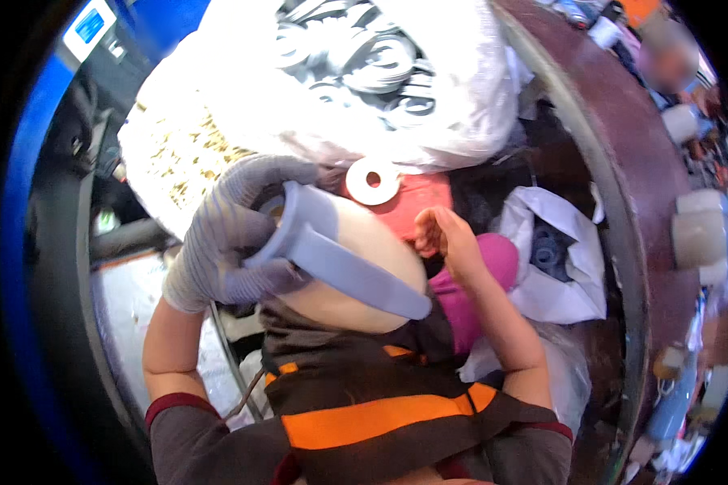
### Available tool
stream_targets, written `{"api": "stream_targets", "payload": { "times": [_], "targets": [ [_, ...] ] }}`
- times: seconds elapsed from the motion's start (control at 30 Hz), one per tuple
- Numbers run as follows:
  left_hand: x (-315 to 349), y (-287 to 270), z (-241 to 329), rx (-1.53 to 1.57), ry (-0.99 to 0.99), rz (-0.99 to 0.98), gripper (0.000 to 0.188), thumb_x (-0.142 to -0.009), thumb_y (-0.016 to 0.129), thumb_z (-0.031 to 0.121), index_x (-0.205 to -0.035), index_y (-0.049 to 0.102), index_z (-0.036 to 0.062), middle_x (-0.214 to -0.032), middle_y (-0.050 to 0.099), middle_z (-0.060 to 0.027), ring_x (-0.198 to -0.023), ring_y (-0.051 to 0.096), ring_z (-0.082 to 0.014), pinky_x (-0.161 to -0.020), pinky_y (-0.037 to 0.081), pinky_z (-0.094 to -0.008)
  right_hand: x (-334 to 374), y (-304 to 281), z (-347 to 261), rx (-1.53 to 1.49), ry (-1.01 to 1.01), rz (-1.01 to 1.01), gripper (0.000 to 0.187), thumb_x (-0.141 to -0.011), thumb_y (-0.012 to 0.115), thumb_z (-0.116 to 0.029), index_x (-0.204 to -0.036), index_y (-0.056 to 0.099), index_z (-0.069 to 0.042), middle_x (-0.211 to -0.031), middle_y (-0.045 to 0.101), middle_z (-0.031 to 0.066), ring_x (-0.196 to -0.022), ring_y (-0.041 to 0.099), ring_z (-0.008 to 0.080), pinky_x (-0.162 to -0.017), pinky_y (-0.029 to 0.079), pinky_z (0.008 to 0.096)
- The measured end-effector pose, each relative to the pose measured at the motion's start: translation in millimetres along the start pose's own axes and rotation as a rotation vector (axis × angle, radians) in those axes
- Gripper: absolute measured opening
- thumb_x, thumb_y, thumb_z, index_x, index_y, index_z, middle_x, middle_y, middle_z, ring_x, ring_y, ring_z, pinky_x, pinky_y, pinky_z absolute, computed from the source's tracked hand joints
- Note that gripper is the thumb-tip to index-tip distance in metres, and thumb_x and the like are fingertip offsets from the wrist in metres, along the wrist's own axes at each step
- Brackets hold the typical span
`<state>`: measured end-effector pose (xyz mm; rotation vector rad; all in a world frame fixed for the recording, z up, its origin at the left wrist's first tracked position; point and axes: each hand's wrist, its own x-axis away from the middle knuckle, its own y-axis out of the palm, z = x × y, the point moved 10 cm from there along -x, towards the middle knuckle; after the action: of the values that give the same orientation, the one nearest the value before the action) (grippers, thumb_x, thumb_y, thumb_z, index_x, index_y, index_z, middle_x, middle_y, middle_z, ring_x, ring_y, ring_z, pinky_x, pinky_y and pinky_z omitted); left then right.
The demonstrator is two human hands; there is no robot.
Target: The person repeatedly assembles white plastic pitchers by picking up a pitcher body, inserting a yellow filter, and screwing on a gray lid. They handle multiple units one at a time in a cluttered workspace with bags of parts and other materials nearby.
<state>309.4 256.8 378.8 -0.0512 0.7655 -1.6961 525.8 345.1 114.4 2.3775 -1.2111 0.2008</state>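
Observation:
My left hand (pixel 233 234), in a grey striped knit glove, grips the rim end of a jug (pixel 364 242) lying on its side over my lap. The jug has a cream, rounded body, a blue-grey rim and a long blue-grey handle (pixel 356 271) turned up toward me. My thumb lies near the rim and the other fingers curl round its far side. Close to the jug's base is my bare right hand (pixel 453 242), its fingers loosely bent and nothing visible in them. A pale ring-shaped disc (pixel 388 186) with a round hole lies just beyond the jug, on something red.
A big white plastic bag (pixel 469 97) of grey ring-shaped parts stands at the far side, beside small beige pieces (pixel 178 158). A smaller white bag (pixel 582 279) with dark ring parts is at right, near magenta cloth (pixel 497 259). Beyond runs a brown surface (pixel 623 145).

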Motion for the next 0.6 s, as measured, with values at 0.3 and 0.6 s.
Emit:
{"api": "stream_targets", "payload": {
  "times": [0.3, 0.6],
  "targets": [
    [-70, 8, -44, 0.189, 0.093, 0.368, 0.021, -0.089, 0.057, 0.013, -0.107, 0.063, 0.0035, -0.120, 0.056, -0.0087, -0.096, 0.058, -0.0143, -0.084, 0.046, -0.0272, 174, -14, -129, -0.402, -0.710, 0.333, 0.039, -0.092, 0.050, -0.052, -0.099, 0.057, -0.014, -0.081, 0.056, -0.0040, -0.070, 0.051, 0.0057, -0.049, 0.039, 0.0186],
    [-67, 178, -211, -0.707, -0.055, -0.024, 0.027, -0.083, 0.058, 0.028, -0.100, 0.060, 0.0072, -0.095, 0.062, -0.0173, -0.088, 0.061, -0.0340, -0.079, 0.049, -0.0426, 287, -193, -367, 1.544, -0.877, 1.676, 0.043, -0.096, 0.044, -0.034, -0.119, 0.055, 0.000, -0.108, 0.061, 0.0116, -0.099, 0.056, 0.0232, -0.086, 0.043, 0.0340]
  ]
}}
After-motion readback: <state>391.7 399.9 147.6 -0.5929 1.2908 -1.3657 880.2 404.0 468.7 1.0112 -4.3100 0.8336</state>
